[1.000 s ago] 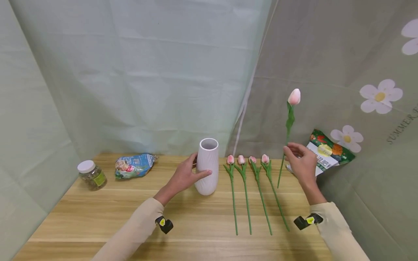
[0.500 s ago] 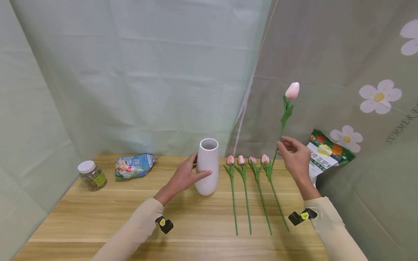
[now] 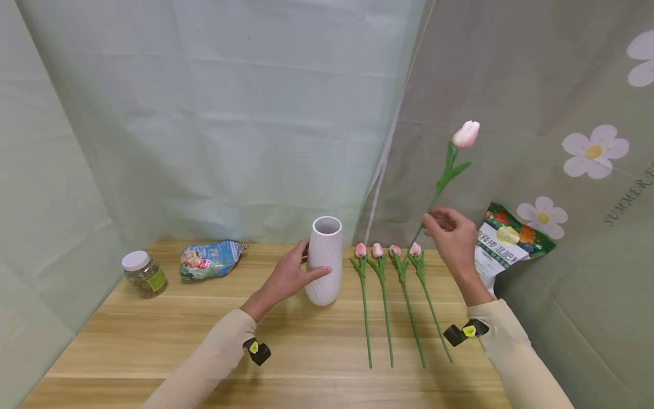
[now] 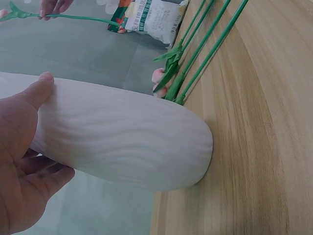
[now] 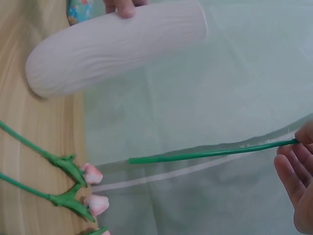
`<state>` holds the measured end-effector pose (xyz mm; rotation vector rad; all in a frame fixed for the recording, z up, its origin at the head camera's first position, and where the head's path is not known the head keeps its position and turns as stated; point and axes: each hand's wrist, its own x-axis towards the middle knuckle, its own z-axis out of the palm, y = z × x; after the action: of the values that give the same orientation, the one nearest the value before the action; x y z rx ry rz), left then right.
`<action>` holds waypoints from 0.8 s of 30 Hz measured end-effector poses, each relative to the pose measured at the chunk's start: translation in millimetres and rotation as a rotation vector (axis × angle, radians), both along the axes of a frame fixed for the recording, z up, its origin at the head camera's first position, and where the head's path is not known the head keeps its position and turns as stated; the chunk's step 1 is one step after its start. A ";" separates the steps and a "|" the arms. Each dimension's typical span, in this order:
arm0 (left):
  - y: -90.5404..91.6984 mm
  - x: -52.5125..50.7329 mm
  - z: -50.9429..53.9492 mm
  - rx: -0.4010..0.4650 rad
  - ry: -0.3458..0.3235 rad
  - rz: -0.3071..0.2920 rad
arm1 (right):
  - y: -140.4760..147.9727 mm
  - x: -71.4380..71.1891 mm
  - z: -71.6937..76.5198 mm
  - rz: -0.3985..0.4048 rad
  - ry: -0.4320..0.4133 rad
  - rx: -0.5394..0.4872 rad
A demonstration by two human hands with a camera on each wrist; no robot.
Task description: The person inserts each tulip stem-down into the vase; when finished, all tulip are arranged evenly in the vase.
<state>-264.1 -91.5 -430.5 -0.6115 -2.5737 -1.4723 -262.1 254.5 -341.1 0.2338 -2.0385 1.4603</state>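
Observation:
My left hand [image 3: 289,277] holds a white ribbed vase [image 3: 326,250] upright on the wooden table, thumb across its front and fingers behind it. In the left wrist view, the base of the vase [image 4: 146,142] stands on the wood. Raised above the table at the right, a pink tulip [image 3: 466,135] leans to the right, its green stem pinched by my right hand [image 3: 453,236]. The bare lower end of that stem [image 5: 186,155] shows in the right wrist view, apart from the vase. Several more tulips [image 3: 386,307] lie side by side, right of the vase.
At the left are a jar with a white lid [image 3: 145,275] and a blue snack-like packet [image 3: 210,260]. A green and white bag [image 3: 503,244] leans at the right rear edge. Fabric sheets [image 3: 230,125] hang behind the table [image 3: 286,352].
My right hand has moved left and slightly up with the tulip, whose stem now slants more, bloom to the right. The left hand and vase have stayed put.

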 end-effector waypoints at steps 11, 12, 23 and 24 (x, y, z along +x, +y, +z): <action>-0.3 -0.6 -1.0 0.004 -0.001 0.000 | -12.7 -3.5 14.0 0.027 0.069 -0.064; -0.4 -0.6 -1.2 0.004 -0.004 0.001 | -13.4 -3.6 15.0 0.034 0.078 -0.075; -0.9 -0.8 -2.1 0.000 0.000 0.000 | -22.7 -8.1 29.7 0.062 0.179 -0.211; -1.0 -1.0 -2.2 0.000 0.003 -0.001 | -23.7 -8.3 31.4 0.066 0.188 -0.218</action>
<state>-265.0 -92.4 -432.7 -0.6153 -2.5712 -1.4710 -270.4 230.8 -309.8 0.3373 -1.7224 1.6227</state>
